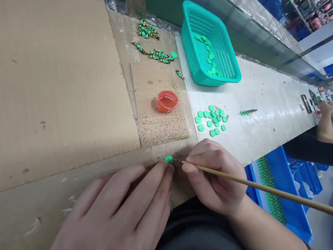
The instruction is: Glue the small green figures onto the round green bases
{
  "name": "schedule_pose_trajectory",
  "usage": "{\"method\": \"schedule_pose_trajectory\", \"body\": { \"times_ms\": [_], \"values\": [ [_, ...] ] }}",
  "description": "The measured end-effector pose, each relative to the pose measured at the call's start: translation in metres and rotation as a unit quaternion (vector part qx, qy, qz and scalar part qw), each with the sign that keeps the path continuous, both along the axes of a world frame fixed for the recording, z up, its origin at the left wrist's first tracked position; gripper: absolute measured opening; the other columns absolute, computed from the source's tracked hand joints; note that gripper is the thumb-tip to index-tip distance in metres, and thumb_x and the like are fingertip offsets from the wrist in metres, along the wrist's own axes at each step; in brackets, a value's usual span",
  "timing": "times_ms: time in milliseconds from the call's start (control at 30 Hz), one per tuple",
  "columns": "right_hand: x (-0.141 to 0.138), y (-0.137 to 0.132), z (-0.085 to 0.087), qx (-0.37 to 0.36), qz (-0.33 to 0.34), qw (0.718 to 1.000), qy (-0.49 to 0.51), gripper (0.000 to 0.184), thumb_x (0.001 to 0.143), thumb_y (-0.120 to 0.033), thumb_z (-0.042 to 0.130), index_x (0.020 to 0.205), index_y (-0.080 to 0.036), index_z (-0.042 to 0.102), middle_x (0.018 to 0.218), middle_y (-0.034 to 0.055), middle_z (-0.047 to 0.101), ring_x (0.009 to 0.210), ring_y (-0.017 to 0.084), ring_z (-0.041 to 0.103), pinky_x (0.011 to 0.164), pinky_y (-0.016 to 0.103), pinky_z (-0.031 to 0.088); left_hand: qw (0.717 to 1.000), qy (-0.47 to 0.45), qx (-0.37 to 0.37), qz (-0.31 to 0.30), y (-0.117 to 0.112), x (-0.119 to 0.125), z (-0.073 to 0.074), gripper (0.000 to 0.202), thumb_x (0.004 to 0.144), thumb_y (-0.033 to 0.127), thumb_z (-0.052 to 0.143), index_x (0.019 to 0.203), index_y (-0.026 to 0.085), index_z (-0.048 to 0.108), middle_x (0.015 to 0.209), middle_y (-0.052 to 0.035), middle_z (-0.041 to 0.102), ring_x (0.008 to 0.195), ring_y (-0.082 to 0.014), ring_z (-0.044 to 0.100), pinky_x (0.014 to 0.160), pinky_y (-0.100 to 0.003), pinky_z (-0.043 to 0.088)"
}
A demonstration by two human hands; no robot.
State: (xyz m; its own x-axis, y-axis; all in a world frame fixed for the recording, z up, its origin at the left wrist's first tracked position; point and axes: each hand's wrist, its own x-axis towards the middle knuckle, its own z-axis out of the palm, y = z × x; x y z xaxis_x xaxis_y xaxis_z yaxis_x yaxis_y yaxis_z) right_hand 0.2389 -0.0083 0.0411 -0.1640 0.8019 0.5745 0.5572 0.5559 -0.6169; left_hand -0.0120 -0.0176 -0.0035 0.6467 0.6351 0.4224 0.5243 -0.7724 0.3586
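Near the table's front edge, my left hand [124, 210] pinches a small round green button-like disc [168, 159] between its fingertips. My right hand [217, 175] is closed around a thin wooden stick [265, 189], whose near end points at the disc, a little apart from it. The stick's long end reaches out to the lower right. Beyond my hands, a small red cup [167, 101] of clear liquid stands on a thin board [145, 78] sprinkled with tiny gold-coloured bits. To its right lies a loose group of green discs [215, 113], several with two holes.
A teal basket [191, 56] with green discs stands at the back. Green-and-gold small pieces [160, 56] lie in piles left of it. Cardboard [52, 80] covers the left side. At far right are a co-worker's hands [327, 109] and a blue bin [293, 207].
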Motion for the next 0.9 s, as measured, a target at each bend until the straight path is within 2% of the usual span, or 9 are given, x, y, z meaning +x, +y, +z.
{"method": "schedule_pose_trajectory", "body": {
  "times_ms": [200, 467, 767, 900],
  "values": [
    [-0.0010, 0.0021, -0.0019, -0.014, 0.014, 1.000, 0.008, 0.021, 0.107, -0.006, 0.080, 0.117, -0.024, 0.076, 0.089, 0.0016, 0.080, 0.078, 0.019, 0.079, 0.071, 0.035, 0.070, 1.000, 0.007, -0.010, -0.004, -0.0023, -0.0016, 0.0020, 0.046, 0.117, 0.029, 0.053, 0.157, 0.030, 0.076, 0.174, -0.0034, 0.069, 0.145, -0.0399, 0.073, 0.111, -0.062, 0.062],
    [-0.0003, 0.0017, -0.0021, -0.021, 0.015, 1.000, 0.006, 0.027, 0.104, -0.004, 0.080, 0.118, -0.027, 0.077, 0.089, 0.0007, 0.082, 0.076, 0.021, 0.080, 0.069, 0.038, 0.070, 1.000, 0.003, -0.008, 0.004, -0.0041, -0.0010, 0.0023, 0.048, 0.116, 0.033, 0.054, 0.159, 0.030, 0.076, 0.172, -0.0034, 0.071, 0.144, -0.0375, 0.074, 0.109, -0.060, 0.068],
    [-0.0005, 0.0028, -0.0025, -0.024, 0.021, 0.999, 0.005, 0.025, 0.104, -0.003, 0.081, 0.116, -0.025, 0.076, 0.090, 0.0020, 0.081, 0.078, 0.020, 0.080, 0.071, 0.037, 0.071, 1.000, 0.016, -0.002, -0.002, -0.0050, -0.0023, 0.0015, 0.051, 0.116, 0.033, 0.052, 0.162, 0.028, 0.073, 0.176, -0.0050, 0.068, 0.146, -0.0395, 0.072, 0.109, -0.062, 0.067],
    [-0.0010, 0.0040, -0.0017, -0.028, 0.018, 0.999, 0.000, 0.024, 0.105, -0.005, 0.080, 0.115, -0.027, 0.076, 0.090, 0.0011, 0.081, 0.077, 0.020, 0.079, 0.070, 0.037, 0.071, 1.000, 0.014, -0.009, -0.004, -0.0045, -0.0017, 0.0007, 0.050, 0.117, 0.031, 0.051, 0.161, 0.027, 0.073, 0.176, -0.0053, 0.068, 0.148, -0.0406, 0.071, 0.109, -0.064, 0.065]
  ]
}}
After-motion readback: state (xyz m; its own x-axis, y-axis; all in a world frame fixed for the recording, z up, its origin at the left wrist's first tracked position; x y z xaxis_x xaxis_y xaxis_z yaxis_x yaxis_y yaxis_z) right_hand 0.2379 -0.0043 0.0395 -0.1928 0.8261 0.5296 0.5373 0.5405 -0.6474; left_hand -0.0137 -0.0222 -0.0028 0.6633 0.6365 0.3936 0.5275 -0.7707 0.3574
